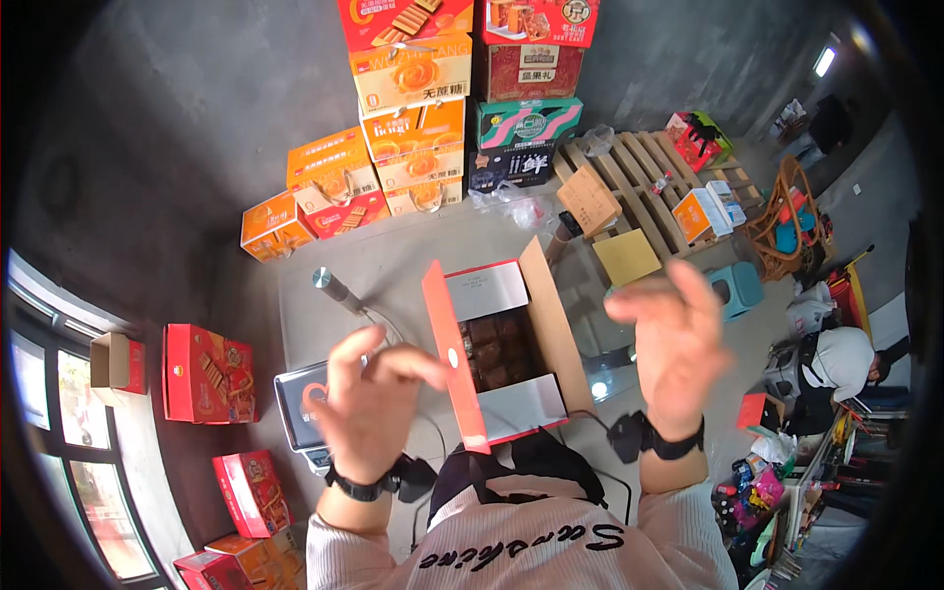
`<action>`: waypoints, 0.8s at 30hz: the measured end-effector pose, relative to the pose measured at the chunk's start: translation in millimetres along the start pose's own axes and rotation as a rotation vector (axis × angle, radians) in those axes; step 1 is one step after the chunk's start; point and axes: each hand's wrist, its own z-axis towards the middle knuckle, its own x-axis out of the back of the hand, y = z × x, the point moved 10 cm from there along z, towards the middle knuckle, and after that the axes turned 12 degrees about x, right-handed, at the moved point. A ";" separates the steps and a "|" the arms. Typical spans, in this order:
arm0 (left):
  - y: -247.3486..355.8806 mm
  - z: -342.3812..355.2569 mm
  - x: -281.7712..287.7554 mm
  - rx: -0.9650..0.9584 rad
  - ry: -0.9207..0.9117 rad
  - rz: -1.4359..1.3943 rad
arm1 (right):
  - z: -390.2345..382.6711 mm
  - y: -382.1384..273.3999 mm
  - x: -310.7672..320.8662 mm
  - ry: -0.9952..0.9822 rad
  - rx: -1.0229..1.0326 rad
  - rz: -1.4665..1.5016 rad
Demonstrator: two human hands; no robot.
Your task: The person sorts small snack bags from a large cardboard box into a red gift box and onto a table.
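An open carton with red outer sides stands in front of me, its flaps spread upward and outward. Dark brown packed pieces fill its inside; their kind is hard to make out. My left hand is raised beside the red left flap, fingers apart and holding nothing; whether the fingertips touch the flap is unclear. Up to the right of the carton is my right hand, slightly blurred, fingers spread and empty. Both wrists carry dark bands with small black devices.
A dark-topped square device and a metallic cylinder are left of the carton. Gift boxes are stacked along the far wall. A wooden pallet, a teal stool and another person are to the right.
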 end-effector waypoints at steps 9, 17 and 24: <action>110.4 -47.7 -148.2 -0.180 -0.458 -0.103 | 27.7 -123.8 -75.7 0.305 -0.041 0.413; 113.9 -88.5 -172.1 -0.192 -0.371 -0.177 | 41.3 -189.3 -62.0 -0.683 -0.065 0.642; 125.6 -105.8 -209.0 -0.375 -0.625 0.128 | 35.4 -232.8 -10.0 -0.621 0.189 0.766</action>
